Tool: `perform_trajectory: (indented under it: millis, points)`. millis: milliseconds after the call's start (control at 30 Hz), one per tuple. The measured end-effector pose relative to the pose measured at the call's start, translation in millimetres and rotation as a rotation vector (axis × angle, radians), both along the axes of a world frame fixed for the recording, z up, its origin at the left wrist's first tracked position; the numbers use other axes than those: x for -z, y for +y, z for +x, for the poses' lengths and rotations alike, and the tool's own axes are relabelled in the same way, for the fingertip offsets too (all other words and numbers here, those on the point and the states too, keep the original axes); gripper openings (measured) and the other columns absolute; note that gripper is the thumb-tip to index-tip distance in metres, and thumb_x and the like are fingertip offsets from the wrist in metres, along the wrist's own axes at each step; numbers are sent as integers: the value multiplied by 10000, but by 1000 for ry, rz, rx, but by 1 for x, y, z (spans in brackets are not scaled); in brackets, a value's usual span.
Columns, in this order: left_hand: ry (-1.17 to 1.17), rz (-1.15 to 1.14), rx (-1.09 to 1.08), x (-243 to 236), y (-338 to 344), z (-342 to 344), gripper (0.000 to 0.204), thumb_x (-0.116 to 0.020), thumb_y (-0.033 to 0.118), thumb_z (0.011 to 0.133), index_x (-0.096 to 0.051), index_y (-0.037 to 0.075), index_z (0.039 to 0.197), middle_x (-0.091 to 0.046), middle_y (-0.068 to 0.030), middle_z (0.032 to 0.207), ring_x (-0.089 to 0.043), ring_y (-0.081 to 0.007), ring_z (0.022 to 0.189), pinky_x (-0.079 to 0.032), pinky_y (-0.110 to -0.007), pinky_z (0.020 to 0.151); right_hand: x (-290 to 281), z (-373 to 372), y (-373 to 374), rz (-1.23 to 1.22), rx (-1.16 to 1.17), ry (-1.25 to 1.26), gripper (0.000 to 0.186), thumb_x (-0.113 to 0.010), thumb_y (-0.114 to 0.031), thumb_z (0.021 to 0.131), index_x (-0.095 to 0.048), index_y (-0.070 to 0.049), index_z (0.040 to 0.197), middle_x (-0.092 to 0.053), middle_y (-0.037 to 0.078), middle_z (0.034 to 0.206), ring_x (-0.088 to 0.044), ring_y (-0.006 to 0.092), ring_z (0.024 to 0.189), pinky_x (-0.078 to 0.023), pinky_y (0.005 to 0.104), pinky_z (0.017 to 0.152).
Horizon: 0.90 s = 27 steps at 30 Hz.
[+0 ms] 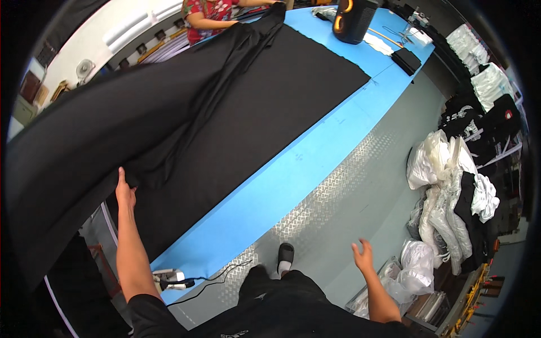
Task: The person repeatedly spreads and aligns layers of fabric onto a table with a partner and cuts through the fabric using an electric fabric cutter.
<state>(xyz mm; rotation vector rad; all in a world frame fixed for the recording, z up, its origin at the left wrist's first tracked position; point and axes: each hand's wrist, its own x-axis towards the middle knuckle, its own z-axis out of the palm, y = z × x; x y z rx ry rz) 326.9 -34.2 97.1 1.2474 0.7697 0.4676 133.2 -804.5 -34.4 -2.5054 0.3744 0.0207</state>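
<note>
A wide sheet of black fabric [293,79] lies along the blue table [304,152]. Its upper layer [84,124] is lifted and folded back toward the left, with creases running up to the far end. My left hand [125,190] grips the edge of that raised layer, thumb pointing up and the other fingers partly hidden by the cloth. Off to the right, well away from the table, my right hand [364,257] hangs over the floor with its fingers apart and nothing in it. Across the table, a person in a red patterned top [209,16] has their hands at the fabric's far end.
A black speaker [354,21] with orange lights and a folded black cloth [406,61] rest on the table's far part. At its near corner lies a white device [171,278] with a black cord [217,277]. Plastic-wrapped bundles [431,160] line the right side of the grey floor [338,225].
</note>
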Motion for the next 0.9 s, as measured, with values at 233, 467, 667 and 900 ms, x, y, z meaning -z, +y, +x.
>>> perform_trajectory:
  millis: [233, 467, 667, 900]
  points:
    - [-103, -180, -462, 64, 18, 16, 402, -589, 360, 861, -536, 121, 1180, -554, -20, 1187, -488, -207, 1073, -330, -465, 914, 12, -27, -43, 115, 275, 143, 422, -613, -316, 841, -555, 25, 1084, -578, 194, 1048, -581, 292, 876, -473, 357, 762]
    - [-552, -118, -170, -24, 14, 74, 315, -562, 216, 902, -556, 2, 1132, -609, -84, 1103, -594, -195, 973, -471, -330, 861, -43, 154, -3, 100, 54, 46, 363, -626, -276, 840, -565, -30, 1099, -590, 120, 1019, -576, 216, 895, -462, 305, 667]
    - [-688, -253, -479, -104, 15, 73, 522, -494, 380, 908, -476, -10, 1255, -451, -155, 1325, -425, -307, 1217, -299, -450, 1054, -99, 344, 32, 122, -202, -147, 375, -624, -271, 842, -560, -21, 1114, -588, 121, 1056, -579, 209, 899, -468, 298, 652]
    - [177, 714, -1008, 23, -92, 79, 370, -584, 303, 880, -555, 4, 665, -313, 25, 547, -295, -118, 494, -246, -324, 430, -68, 455, 40, 243, -120, -37, 371, -617, -271, 857, -575, 14, 1091, -618, 134, 1014, -614, 184, 816, -497, 279, 653]
